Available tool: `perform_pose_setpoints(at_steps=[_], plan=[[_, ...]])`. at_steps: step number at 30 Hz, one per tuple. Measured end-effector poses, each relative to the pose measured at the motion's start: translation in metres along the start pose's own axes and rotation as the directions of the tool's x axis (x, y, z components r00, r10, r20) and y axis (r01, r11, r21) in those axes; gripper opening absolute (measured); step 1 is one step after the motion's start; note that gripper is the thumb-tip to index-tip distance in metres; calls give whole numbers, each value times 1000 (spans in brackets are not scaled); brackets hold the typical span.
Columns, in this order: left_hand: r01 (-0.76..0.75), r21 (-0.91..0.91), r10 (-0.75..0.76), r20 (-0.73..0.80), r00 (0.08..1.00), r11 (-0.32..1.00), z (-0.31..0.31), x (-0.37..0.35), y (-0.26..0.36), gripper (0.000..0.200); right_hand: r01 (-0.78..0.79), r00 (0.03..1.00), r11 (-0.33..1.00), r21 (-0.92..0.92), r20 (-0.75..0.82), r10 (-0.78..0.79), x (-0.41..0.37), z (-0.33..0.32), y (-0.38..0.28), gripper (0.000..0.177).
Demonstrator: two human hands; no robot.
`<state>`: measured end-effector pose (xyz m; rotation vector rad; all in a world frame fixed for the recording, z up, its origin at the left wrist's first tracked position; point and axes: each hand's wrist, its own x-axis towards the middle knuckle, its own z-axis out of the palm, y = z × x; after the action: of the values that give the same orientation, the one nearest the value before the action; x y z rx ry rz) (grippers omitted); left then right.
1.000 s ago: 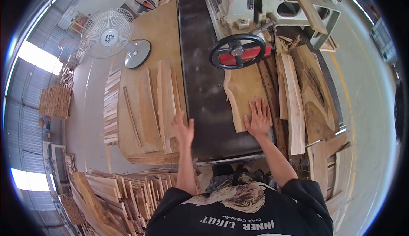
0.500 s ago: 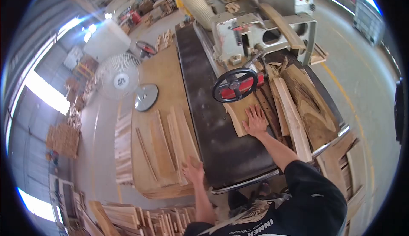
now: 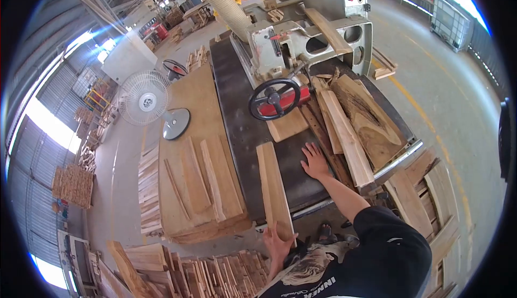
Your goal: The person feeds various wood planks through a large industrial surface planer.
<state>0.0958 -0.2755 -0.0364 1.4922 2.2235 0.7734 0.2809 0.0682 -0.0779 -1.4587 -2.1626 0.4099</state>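
My left hand (image 3: 278, 241) grips the near end of a long wooden board (image 3: 274, 185), thumb and fingers spread across its width. The board reaches over the front edge of the black machine table (image 3: 250, 136), its far end angled toward the machine. My right hand (image 3: 315, 161) is open, palm down on the black surface to the right of this board, fingers apart. Ahead of it, a shorter board piece (image 3: 288, 125) shows from under the machine, below the black handwheel (image 3: 274, 99). A dark narrow strip (image 3: 328, 142) runs just right of my right hand.
A wood-topped stack (image 3: 202, 109) on the left bears several boards and a standing fan (image 3: 176, 123). Rough boards (image 3: 363, 120) lie along the table's right side. More timber is piled at the lower left (image 3: 215, 276) and right (image 3: 409, 190). A thick hose (image 3: 223, 4) rises behind.
My left hand has brought a board from the left stack onto the black table. The board under the handwheel has moved farther in, and my right hand is off it, now on the tabletop.
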Motion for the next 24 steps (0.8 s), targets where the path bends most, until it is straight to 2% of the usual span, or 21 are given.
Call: perform_pose_setpoints(at_steps=[1, 2, 4, 7, 10, 11, 13, 14, 15, 18, 19, 22, 24], plan=[[28, -162, -15, 82, 997, 986, 2, 5, -4, 102, -11, 1000, 999, 43, 13, 11, -13, -4, -1, 61], [68, -328, -44, 82, 996, 942, 17, 13, -17, 100, 1, 1000, 999, 49, 19, -2, -25, -7, -1, 60], [138, -626, -99, 97, 990, 767, 51, 29, -43, 97, 24, 999, 998, 61, 27, -26, -45, -15, 1, 59], [262, -609, -36, 356, 934, 749, 50, 45, -33, 93, 20, 1000, 992, 125, 11, -22, -69, -21, 1, 58], [264, -549, -14, 417, 909, 793, 43, 56, -19, 91, 4, 999, 988, 154, -33, 1, -97, -22, -4, 57], [225, -559, 35, 415, 909, 798, 48, 62, -19, 92, 6, 998, 988, 152, -66, 4, -104, -26, -13, 57], [174, -572, 111, 428, 897, 801, 63, 66, -19, 95, -84, 994, 949, 303, -35, 99, -122, -33, -29, 57], [86, -617, 190, 368, 910, 782, 78, 69, -21, 99, -135, 989, 917, 375, -9, 149, -132, -41, -42, 57], [-5, -656, 267, 300, 916, 754, 92, 71, -18, 104, -58, 994, 916, 397, -64, 91, -143, -46, -51, 59], [-69, -404, 239, 389, 890, 912, 104, 82, 14, 107, 37, 997, 895, 445, 50, -66, -168, -71, -74, 60], [-90, -331, 229, 410, 883, 939, 105, 86, 28, 108, -12, 992, 910, 414, 121, -43, -173, -74, -74, 60], [-127, -184, 198, 451, 870, 975, 99, 104, 79, 106, 7, 997, 942, 336, 66, -31, -181, -76, -56, 58], [-123, -79, 146, 495, 857, 989, 108, 114, 96, 103, -9, 999, 959, 283, 45, -4, -186, -80, -47, 50]])
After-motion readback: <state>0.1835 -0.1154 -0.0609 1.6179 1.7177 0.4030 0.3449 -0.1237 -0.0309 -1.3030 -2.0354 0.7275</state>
